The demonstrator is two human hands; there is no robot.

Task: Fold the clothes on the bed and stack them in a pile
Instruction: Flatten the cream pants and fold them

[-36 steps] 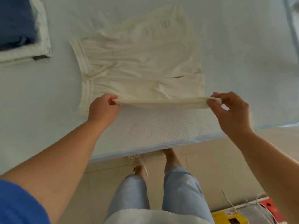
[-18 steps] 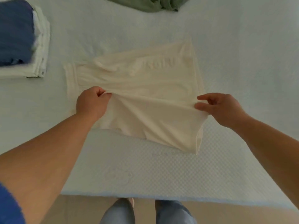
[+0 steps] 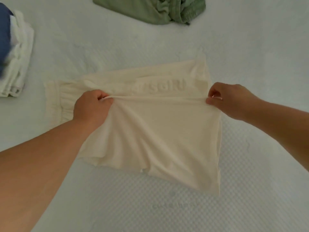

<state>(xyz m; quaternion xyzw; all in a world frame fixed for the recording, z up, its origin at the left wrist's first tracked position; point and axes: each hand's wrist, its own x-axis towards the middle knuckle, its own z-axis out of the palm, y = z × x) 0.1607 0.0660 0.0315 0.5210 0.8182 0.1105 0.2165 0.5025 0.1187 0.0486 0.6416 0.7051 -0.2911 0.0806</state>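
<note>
Left hand [image 3: 91,106] and right hand [image 3: 229,99] pinch the cream shorts [image 3: 160,131] fold edge; bed [image 3: 250,64] bare beyond.

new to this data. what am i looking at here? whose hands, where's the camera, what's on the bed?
No robot: these are a person's two bare hands, filmed by one wide-angle camera on their head, looking down. The left hand and right hand each pinch an edge of cream shorts, pulling it taut above the rest of the garment, mid-fold. The shorts lie on a pale bed. At far left sits a pile of folded clothes, white with something blue on top. A crumpled green garment waits at the top.
</note>
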